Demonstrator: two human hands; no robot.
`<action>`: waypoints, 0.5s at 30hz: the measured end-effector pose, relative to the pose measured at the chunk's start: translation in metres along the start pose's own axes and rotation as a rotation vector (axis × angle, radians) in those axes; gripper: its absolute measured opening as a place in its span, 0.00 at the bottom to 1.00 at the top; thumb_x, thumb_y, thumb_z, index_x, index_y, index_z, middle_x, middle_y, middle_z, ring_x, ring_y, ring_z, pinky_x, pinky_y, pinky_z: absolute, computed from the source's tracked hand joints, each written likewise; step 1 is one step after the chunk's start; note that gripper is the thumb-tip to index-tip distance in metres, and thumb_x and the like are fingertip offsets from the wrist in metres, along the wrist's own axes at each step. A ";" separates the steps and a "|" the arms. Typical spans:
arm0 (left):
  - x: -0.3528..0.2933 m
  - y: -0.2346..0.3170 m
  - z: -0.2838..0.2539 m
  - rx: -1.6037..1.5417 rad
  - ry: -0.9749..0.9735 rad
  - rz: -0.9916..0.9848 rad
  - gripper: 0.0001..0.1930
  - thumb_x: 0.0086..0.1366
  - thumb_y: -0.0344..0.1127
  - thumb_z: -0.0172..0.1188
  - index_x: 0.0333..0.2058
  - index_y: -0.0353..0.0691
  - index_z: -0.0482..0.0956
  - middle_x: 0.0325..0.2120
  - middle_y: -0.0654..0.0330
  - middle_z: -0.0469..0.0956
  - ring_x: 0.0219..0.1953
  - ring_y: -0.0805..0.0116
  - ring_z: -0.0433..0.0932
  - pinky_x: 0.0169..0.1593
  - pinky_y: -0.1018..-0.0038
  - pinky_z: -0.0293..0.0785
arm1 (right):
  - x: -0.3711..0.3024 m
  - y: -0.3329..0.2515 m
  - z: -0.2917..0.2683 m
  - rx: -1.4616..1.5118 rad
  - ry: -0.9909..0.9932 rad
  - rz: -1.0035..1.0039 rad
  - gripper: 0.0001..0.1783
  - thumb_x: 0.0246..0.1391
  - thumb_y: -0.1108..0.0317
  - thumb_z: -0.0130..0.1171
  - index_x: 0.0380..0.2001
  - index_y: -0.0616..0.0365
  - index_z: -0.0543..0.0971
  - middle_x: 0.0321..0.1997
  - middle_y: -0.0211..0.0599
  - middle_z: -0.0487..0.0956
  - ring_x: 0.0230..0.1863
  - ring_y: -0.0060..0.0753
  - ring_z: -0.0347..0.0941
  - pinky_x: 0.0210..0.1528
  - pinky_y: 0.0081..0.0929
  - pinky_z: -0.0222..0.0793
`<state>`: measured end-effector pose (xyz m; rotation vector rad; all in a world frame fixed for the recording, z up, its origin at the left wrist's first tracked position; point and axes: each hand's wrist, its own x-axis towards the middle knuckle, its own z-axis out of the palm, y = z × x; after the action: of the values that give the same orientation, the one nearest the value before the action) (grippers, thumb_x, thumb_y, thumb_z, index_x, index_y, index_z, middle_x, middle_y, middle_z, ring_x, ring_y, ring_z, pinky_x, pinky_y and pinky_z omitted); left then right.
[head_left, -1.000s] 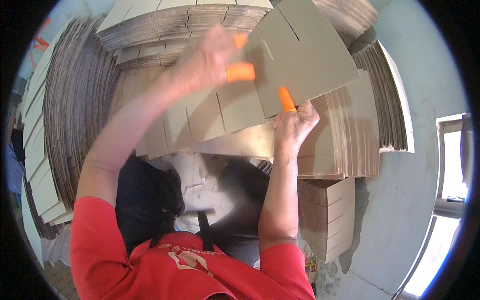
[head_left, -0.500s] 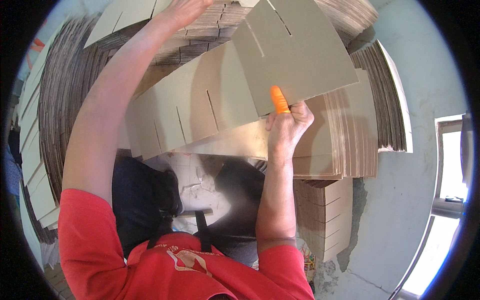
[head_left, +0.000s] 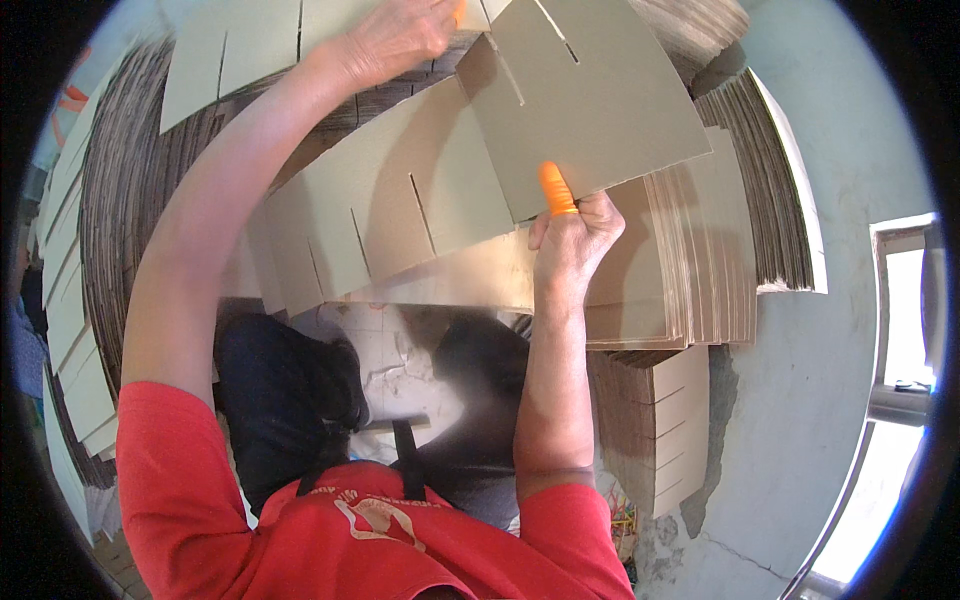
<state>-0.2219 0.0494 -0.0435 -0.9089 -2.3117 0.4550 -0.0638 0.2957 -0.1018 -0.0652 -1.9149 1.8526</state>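
My right hand (head_left: 578,238), an orange finger cot (head_left: 556,190) on one finger, is closed on the lower edge of a slotted cardboard divider (head_left: 590,110). The divider bends at a crease; its long left part (head_left: 385,200) slants down toward my lap. At the upper left, my left hand (head_left: 405,42) is closed at a second slotted cardboard strip (head_left: 255,45), with a bit of orange showing at its fingertips. This strip reaches the divider's upper edge near the fingers. Whether their slots meet is hidden by the hand and the frame's edge.
Tall stacks of cardboard sheets (head_left: 150,130) stand at the left. More cardboard (head_left: 700,255) leans at the right, beside another stack (head_left: 775,190) by the wall. A slotted stack (head_left: 680,430) stands below. A window (head_left: 900,320) is at the far right.
My left hand has come nearer and to the right, and the second strip has come lower into view with it. My right hand and the divider have shifted only slightly.
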 end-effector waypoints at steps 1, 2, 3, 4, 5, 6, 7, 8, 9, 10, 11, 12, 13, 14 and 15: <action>-0.005 0.002 0.001 0.138 0.047 0.083 0.18 0.56 0.33 0.61 0.44 0.27 0.78 0.55 0.54 0.72 0.51 0.62 0.73 0.46 0.73 0.80 | 0.000 -0.003 0.002 0.001 -0.006 0.010 0.23 0.49 0.88 0.38 0.36 0.67 0.83 0.26 0.35 0.77 0.12 0.16 0.62 0.10 0.18 0.56; -0.010 0.007 0.003 0.111 0.041 0.088 0.18 0.54 0.31 0.60 0.43 0.27 0.78 0.54 0.54 0.72 0.51 0.63 0.73 0.45 0.75 0.81 | -0.001 -0.001 0.003 -0.019 -0.014 -0.021 0.22 0.49 0.88 0.38 0.36 0.67 0.83 0.26 0.35 0.77 0.12 0.16 0.62 0.11 0.18 0.56; -0.005 0.027 -0.011 0.074 0.046 0.104 0.18 0.52 0.29 0.60 0.42 0.26 0.79 0.54 0.53 0.73 0.50 0.64 0.73 0.44 0.76 0.81 | 0.001 0.005 -0.002 -0.048 -0.003 -0.051 0.22 0.50 0.88 0.38 0.36 0.67 0.83 0.26 0.34 0.77 0.12 0.16 0.62 0.11 0.18 0.56; -0.005 0.043 -0.025 0.044 0.045 0.116 0.18 0.50 0.27 0.59 0.41 0.26 0.79 0.54 0.53 0.73 0.50 0.65 0.73 0.43 0.78 0.82 | 0.002 0.007 -0.004 -0.071 -0.001 -0.083 0.22 0.50 0.88 0.38 0.36 0.66 0.83 0.26 0.34 0.77 0.12 0.16 0.62 0.11 0.18 0.56; -0.009 0.053 -0.031 0.017 0.051 0.138 0.17 0.50 0.27 0.59 0.40 0.26 0.79 0.53 0.52 0.73 0.50 0.64 0.73 0.43 0.78 0.82 | 0.001 0.006 -0.004 -0.056 -0.002 -0.039 0.21 0.46 0.89 0.40 0.34 0.66 0.82 0.24 0.32 0.75 0.14 0.16 0.63 0.13 0.18 0.58; -0.015 0.061 -0.035 -0.008 0.053 0.159 0.17 0.50 0.26 0.59 0.40 0.26 0.79 0.53 0.52 0.73 0.49 0.64 0.73 0.43 0.78 0.82 | 0.001 0.004 -0.002 -0.039 -0.007 0.006 0.20 0.41 0.89 0.42 0.31 0.65 0.81 0.22 0.29 0.74 0.16 0.16 0.64 0.15 0.19 0.59; -0.020 0.069 -0.041 -0.033 0.056 0.178 0.16 0.50 0.26 0.59 0.39 0.26 0.79 0.53 0.51 0.73 0.49 0.63 0.73 0.43 0.78 0.82 | 0.000 0.001 -0.001 -0.023 -0.012 0.050 0.19 0.37 0.90 0.44 0.29 0.64 0.80 0.21 0.27 0.72 0.19 0.16 0.65 0.17 0.19 0.61; -0.024 0.076 -0.046 -0.093 0.068 0.175 0.17 0.49 0.26 0.60 0.39 0.25 0.80 0.51 0.47 0.74 0.48 0.61 0.74 0.42 0.77 0.83 | -0.001 -0.001 0.000 -0.006 -0.023 0.063 0.19 0.38 0.90 0.45 0.29 0.64 0.80 0.20 0.27 0.73 0.18 0.17 0.65 0.18 0.19 0.61; -0.025 0.085 -0.056 -0.114 0.065 0.185 0.16 0.49 0.26 0.60 0.38 0.24 0.80 0.51 0.47 0.74 0.48 0.61 0.74 0.42 0.77 0.83 | -0.002 -0.004 -0.001 0.008 -0.027 0.074 0.18 0.38 0.90 0.45 0.30 0.64 0.81 0.20 0.27 0.74 0.18 0.17 0.65 0.18 0.20 0.62; -0.027 0.093 -0.067 -0.134 0.061 0.194 0.16 0.49 0.26 0.60 0.37 0.24 0.80 0.50 0.46 0.74 0.48 0.61 0.74 0.41 0.76 0.83 | -0.001 -0.005 -0.001 0.023 -0.032 0.086 0.18 0.39 0.90 0.46 0.30 0.64 0.81 0.20 0.27 0.74 0.18 0.17 0.66 0.18 0.20 0.62; -0.028 0.100 -0.076 -0.154 0.056 0.204 0.15 0.49 0.27 0.60 0.37 0.24 0.81 0.50 0.45 0.74 0.48 0.60 0.74 0.41 0.76 0.83 | -0.001 -0.004 -0.002 -0.009 -0.035 0.031 0.18 0.43 0.89 0.45 0.32 0.64 0.81 0.21 0.28 0.75 0.16 0.16 0.65 0.16 0.19 0.61; -0.030 0.105 -0.084 -0.205 0.096 0.188 0.15 0.48 0.27 0.60 0.34 0.23 0.81 0.48 0.43 0.74 0.48 0.60 0.74 0.38 0.75 0.83 | 0.000 -0.003 -0.002 -0.040 -0.042 -0.024 0.19 0.47 0.89 0.44 0.34 0.64 0.82 0.22 0.29 0.75 0.15 0.16 0.64 0.14 0.18 0.60; -0.030 0.108 -0.087 -0.178 0.159 0.189 0.13 0.46 0.27 0.61 0.30 0.24 0.80 0.42 0.48 0.74 0.45 0.62 0.73 0.35 0.77 0.82 | 0.000 -0.003 -0.003 -0.071 -0.047 -0.080 0.19 0.50 0.89 0.43 0.36 0.64 0.82 0.23 0.30 0.76 0.13 0.15 0.63 0.13 0.18 0.58; -0.030 0.110 -0.088 -0.153 0.224 0.191 0.11 0.44 0.28 0.61 0.27 0.26 0.80 0.35 0.53 0.73 0.42 0.65 0.72 0.31 0.79 0.81 | 0.001 -0.005 -0.005 -0.142 -0.048 -0.100 0.16 0.48 0.88 0.48 0.35 0.64 0.81 0.22 0.31 0.76 0.15 0.16 0.65 0.16 0.19 0.62; -0.032 0.110 -0.090 -0.122 0.282 0.187 0.09 0.42 0.28 0.61 0.23 0.27 0.80 0.28 0.57 0.72 0.40 0.67 0.72 0.28 0.81 0.81 | 0.002 -0.011 -0.006 -0.209 -0.057 -0.119 0.13 0.46 0.88 0.52 0.34 0.64 0.80 0.21 0.33 0.77 0.17 0.17 0.67 0.19 0.20 0.65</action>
<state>-0.0906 0.1132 -0.0445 -1.1756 -2.0246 0.2450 -0.0600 0.3012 -0.0908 0.0343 -2.0981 1.5890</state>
